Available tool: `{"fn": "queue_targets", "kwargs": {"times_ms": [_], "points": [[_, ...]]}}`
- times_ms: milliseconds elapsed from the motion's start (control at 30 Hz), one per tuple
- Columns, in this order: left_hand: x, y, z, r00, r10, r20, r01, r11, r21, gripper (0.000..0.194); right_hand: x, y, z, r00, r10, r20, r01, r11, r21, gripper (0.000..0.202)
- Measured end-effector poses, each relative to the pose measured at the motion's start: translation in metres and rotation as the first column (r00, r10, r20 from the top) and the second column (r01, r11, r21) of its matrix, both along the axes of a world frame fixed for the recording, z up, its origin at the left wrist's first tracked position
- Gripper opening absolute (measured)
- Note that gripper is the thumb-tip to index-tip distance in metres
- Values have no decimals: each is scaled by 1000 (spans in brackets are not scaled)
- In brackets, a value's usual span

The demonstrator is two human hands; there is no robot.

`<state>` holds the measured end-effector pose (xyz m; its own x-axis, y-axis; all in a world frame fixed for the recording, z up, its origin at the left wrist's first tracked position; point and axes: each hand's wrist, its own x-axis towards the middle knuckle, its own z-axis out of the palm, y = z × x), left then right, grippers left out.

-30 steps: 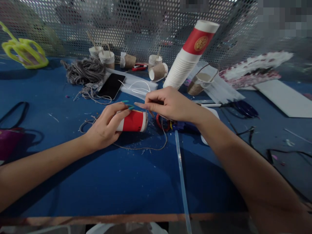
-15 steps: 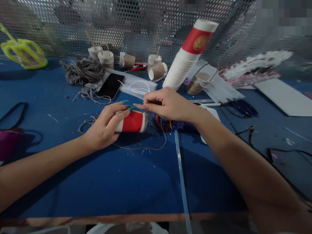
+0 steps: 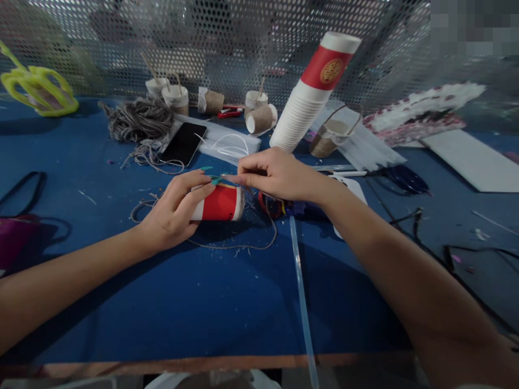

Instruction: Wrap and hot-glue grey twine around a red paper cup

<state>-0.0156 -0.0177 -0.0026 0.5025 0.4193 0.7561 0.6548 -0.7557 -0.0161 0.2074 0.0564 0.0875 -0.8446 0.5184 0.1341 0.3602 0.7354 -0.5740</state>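
A red and white paper cup (image 3: 220,202) lies on its side above the blue table, its gray-edged rim facing right. My left hand (image 3: 174,208) is wrapped round its left part, the green-nailed fingertips along the top. Thumb and forefinger pinched, my right hand (image 3: 270,172) touches the cup's upper side near the left fingertips. A thin gray cord (image 3: 251,247) loops below the cup and rises to the right hand, where its end is hidden. Behind the right wrist lies a blue glue gun (image 3: 302,209), with a clear glue stick (image 3: 300,275) extending toward the table's front edge.
A tall stack of paper cups (image 3: 300,102) leans behind my right hand. Gray yarn (image 3: 140,119), a black phone (image 3: 184,143) and several twine-wrapped cups stand or lie farther back. A purple object (image 3: 18,237) is at the left, a white board (image 3: 474,156) at the right.
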Motion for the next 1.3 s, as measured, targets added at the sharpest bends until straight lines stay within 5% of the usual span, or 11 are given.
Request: {"fn": "queue_targets", "kwargs": {"times_ms": [1300], "points": [[-2,-1,-1,999,-16,45,15,999,29,66,0,1,-3,1000,22,20,-18,989,-149,41]]}}
